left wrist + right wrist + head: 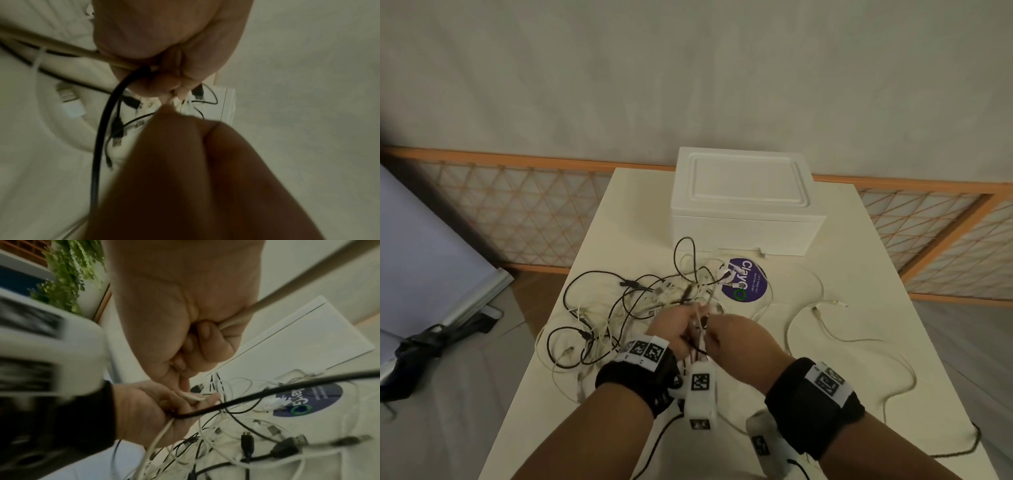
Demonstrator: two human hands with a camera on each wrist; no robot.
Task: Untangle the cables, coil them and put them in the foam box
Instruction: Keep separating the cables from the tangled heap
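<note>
A tangle of black and white cables (633, 308) lies on the white table (859, 359), left of centre. Both hands meet just in front of it. My left hand (683, 322) grips a black cable (102, 129) and a white cable (61, 47) in its curled fingers. My right hand (714, 329) is a fist round a white cable (236, 318), and its fingertips meet the left hand's at a white loop (193, 396). The white foam box (743, 205) stands at the far middle of the table with its lid on.
A round purple sticker (744, 279) lies between the tangle and the box. A loose white cable (825, 325) trails over the right half of the table, and a dark one (972, 442) over the right edge. A lattice railing (517, 219) runs behind.
</note>
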